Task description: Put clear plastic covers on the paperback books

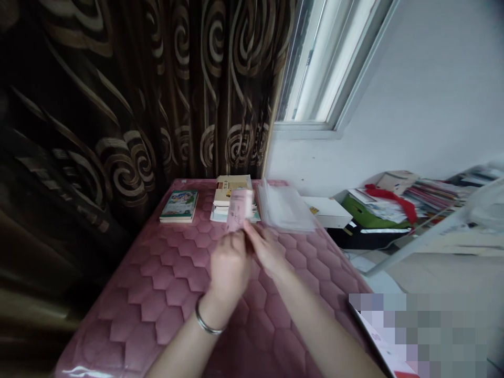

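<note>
In front of me, over the pink padded table cover [177, 278], a small pale pink block [239, 210] stands up out of my two hands. It looks like a thick booklet or a small box, but motion blurs it. My left hand [230, 260], with a silver bangle at the wrist, is closed round its lower end. My right hand [265, 249] presses against the lower right side, thumb pointing up. Behind the block lies a stack of books [232, 184], partly hidden by it. Clear plastic sleeves [285, 207] lie right of the stack.
A green-edged book [179, 206] lies at the far left. On the right are a white box [326, 211], a green bag [358, 212] with papers, and a red cloth strip [394, 199]. A dark patterned curtain [181, 94] hangs behind, beside a window [318, 63].
</note>
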A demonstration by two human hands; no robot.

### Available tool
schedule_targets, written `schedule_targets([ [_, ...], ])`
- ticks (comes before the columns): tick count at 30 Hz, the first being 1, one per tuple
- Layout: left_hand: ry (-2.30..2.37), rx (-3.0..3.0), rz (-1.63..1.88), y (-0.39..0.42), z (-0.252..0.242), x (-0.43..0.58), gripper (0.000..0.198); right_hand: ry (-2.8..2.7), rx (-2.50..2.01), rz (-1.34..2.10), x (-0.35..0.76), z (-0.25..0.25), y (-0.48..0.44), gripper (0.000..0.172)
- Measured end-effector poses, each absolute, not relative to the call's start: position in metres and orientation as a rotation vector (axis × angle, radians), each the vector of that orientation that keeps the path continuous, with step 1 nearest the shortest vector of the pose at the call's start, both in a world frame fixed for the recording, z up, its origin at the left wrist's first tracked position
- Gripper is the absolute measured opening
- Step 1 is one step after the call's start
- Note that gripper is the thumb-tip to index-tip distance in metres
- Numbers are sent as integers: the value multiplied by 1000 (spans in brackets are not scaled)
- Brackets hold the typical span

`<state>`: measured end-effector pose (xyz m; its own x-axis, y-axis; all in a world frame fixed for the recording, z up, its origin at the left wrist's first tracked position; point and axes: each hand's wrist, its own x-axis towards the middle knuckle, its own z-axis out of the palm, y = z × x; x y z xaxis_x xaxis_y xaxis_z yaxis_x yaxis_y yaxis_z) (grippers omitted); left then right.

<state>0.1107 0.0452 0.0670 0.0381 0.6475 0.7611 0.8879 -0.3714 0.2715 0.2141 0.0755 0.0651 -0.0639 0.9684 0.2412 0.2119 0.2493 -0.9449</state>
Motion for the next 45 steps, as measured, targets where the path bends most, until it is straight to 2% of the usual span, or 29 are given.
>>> schedule_targets([
  [3, -1230, -2020, -1214, 35, 42, 135, 15, -1296, -1041, 1006, 225, 62, 79, 45],
  [7, -1243, -2195, -1352, 35, 21, 139, 18, -1378, -1058, 977, 251, 45, 91, 42],
  [12, -1529, -2140, -1811, 70, 28, 93, 19, -1675, -964, 965, 293, 38, 118, 44],
  [16, -1701, -2289, -2308, 111, 24, 62, 40, -1798, -901, 1061, 304, 39, 142, 48],
  [19, -1717, -2547, -2501, 126, 16, 58, 35, -1822, -887, 1102, 302, 30, 153, 50],
  [27, -1831, -2496, -2562, 127, -2, 60, 23, -1738, -1003, 1057, 302, -24, 151, 49],
  [32, -1862, -2549, -2510, 130, -8, 59, 26, -1601, -1072, 789, 290, -41, 130, 43],
  [38, -1918, -2636, -2377, 137, 11, 56, 35, -1603, -1299, 572, 280, -19, 124, 31],
  [42, -1977, -2807, -2391, 136, 16, 50, 42, -1702, -1486, 447, 280, -1, 119, 34],
  [45, -2251, -2815, -2183, 136, -2, 49, 41, -1745, -1658, 449, 275, -9, 111, 35],
])
